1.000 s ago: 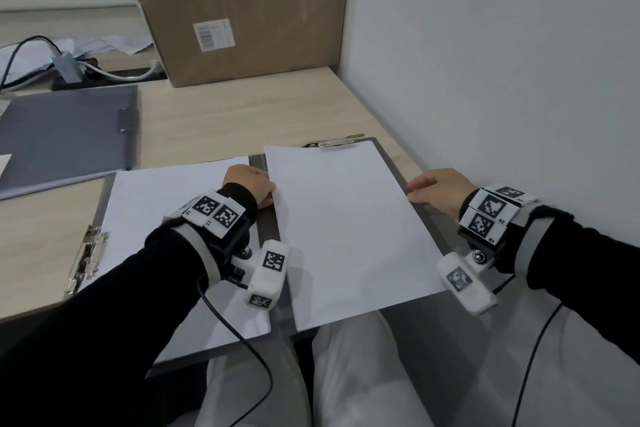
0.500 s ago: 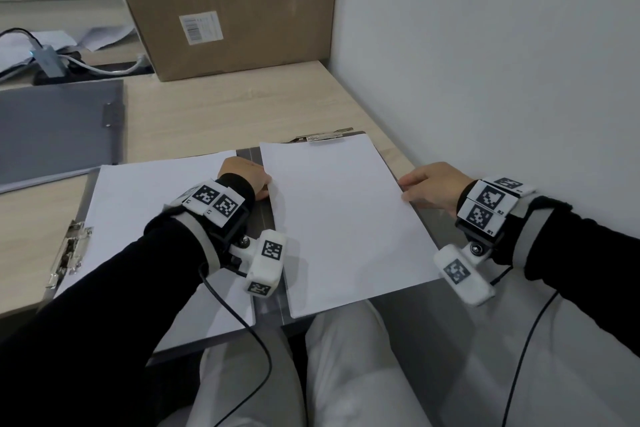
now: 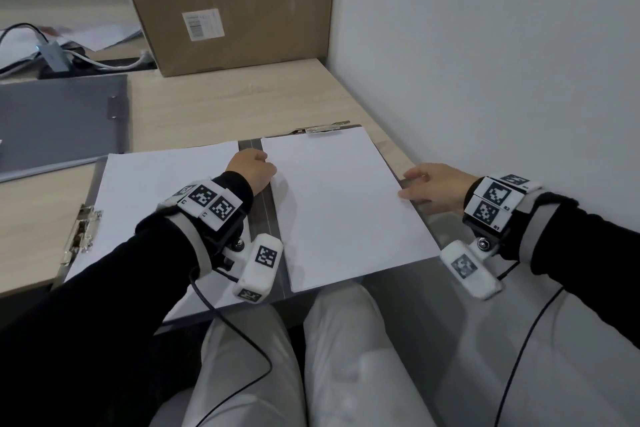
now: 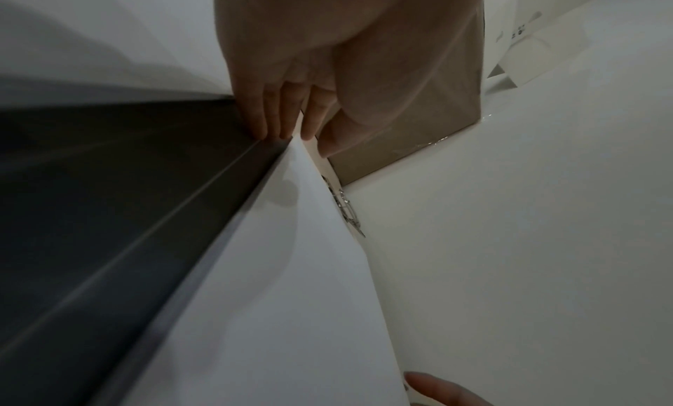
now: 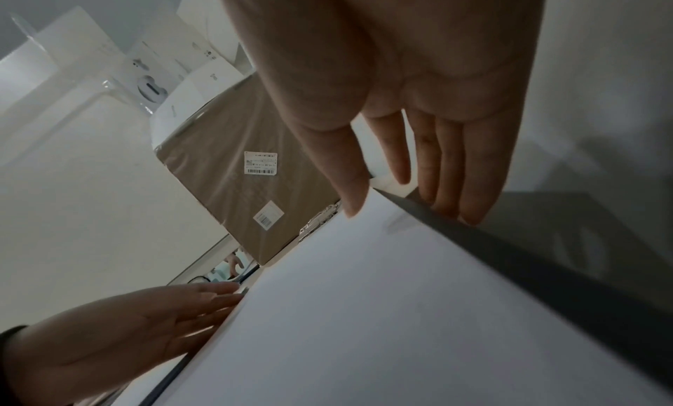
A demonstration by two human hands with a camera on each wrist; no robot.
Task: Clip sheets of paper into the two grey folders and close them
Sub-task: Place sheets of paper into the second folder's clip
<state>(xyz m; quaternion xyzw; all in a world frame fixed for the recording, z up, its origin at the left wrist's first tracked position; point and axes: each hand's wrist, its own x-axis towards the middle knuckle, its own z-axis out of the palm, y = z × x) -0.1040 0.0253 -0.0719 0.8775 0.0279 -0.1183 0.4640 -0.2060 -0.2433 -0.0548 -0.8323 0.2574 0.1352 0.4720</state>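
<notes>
Both arms in black long sleeves (image 3: 86, 288), grey band at each cuff. Left wrist rig (image 3: 207, 206): black strap and mount, white plates with black square fiducial markers on top. White camera pod (image 3: 259, 269) hangs off the mount on a ball joint, rounded box, one marker on its face, another on the end. Thin black cable (image 3: 239, 333) runs from it and loops over the lap. Right wrist rig (image 3: 493, 206): same build, two stacked marker plates labelled with small digits, silver screw below them, white pod (image 3: 469, 269) with marker, black cable (image 3: 519, 350) trailing down. Light grey-white trousers (image 3: 346, 357).
</notes>
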